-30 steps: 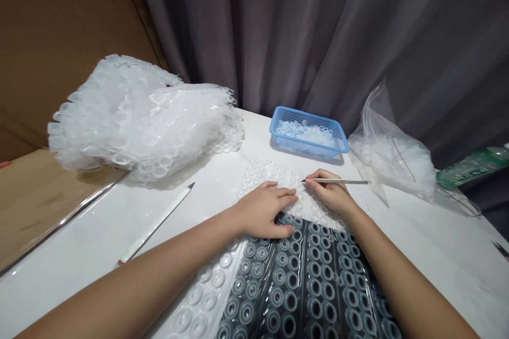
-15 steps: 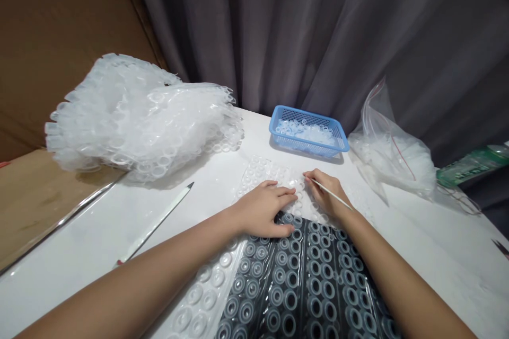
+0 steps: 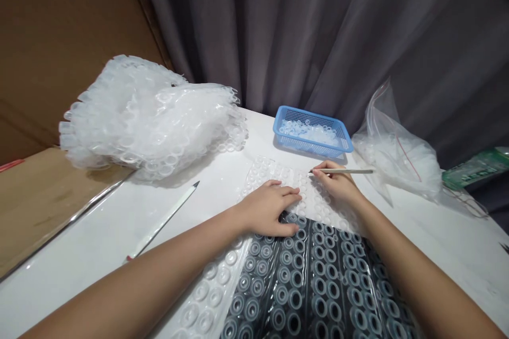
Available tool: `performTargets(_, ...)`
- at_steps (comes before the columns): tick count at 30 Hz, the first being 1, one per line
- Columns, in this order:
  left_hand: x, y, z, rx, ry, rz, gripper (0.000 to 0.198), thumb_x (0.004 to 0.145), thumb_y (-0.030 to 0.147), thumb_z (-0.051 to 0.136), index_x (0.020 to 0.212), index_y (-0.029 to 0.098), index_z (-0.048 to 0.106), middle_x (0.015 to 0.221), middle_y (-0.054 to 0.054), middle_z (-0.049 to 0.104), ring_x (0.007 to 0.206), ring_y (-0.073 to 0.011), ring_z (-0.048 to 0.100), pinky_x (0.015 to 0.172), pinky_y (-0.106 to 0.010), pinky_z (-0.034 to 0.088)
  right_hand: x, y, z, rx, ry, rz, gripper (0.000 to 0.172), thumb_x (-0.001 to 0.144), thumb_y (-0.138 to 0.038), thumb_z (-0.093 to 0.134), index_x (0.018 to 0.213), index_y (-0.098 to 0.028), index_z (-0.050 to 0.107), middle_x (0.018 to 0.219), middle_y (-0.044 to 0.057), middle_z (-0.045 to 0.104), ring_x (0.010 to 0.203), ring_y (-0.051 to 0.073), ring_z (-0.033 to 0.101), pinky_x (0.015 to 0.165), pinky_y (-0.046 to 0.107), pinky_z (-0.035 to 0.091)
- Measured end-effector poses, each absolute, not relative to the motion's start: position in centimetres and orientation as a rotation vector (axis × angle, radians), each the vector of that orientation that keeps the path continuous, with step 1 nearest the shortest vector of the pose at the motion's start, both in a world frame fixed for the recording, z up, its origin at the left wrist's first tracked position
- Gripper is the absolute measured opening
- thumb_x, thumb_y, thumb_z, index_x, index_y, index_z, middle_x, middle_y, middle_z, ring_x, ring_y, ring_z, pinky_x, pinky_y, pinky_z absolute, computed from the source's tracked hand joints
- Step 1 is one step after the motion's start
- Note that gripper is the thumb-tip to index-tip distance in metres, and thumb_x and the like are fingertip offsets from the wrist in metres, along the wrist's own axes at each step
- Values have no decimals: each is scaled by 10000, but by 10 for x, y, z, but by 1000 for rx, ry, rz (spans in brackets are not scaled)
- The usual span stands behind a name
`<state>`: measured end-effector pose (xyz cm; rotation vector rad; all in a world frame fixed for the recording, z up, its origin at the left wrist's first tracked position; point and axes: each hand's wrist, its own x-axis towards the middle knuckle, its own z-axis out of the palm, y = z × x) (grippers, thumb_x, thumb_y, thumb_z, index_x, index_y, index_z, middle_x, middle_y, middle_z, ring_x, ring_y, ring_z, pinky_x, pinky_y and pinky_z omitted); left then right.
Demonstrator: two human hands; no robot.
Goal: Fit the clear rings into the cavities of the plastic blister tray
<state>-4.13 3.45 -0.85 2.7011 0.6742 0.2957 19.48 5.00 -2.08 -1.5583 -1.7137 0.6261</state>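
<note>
My left hand (image 3: 272, 207) lies flat with fingers spread on a clear plastic sheet (image 3: 260, 175) covered in rows of round cups. Its thumb rests over a part with black beneath it (image 3: 306, 280), where the rings stand out. My right hand (image 3: 334, 183) pinches a thin pencil-like stick (image 3: 353, 171). The stick lies nearly level, its dark tip pointing left just above the far part of the sheet. Whether the tip touches a cup, I cannot tell.
A blue basket (image 3: 314, 149) of small clear rings stands behind the sheet. At left are a heap of clear plastic sheets (image 3: 155, 122), a white pencil-shaped strip (image 3: 165, 220) and cardboard (image 3: 71, 196). A zip bag (image 3: 401, 156) and a green package (image 3: 477, 167) lie right.
The stick has swung from slanting down along my right wrist to nearly level, and my right hand has moved slightly away from me. My left hand stays on the sheet.
</note>
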Motion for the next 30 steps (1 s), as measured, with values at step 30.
performTargets(30,-40,33,-9,2722,691,282,666,761,525,589,1323,188,470,1387,-110,489,1211,-256,507,1094,-456,263,189,53,-32,-1369,-1975,443,168,842,-328,524,845,-202,635,933,70,703,850,223,643,742,326,475)
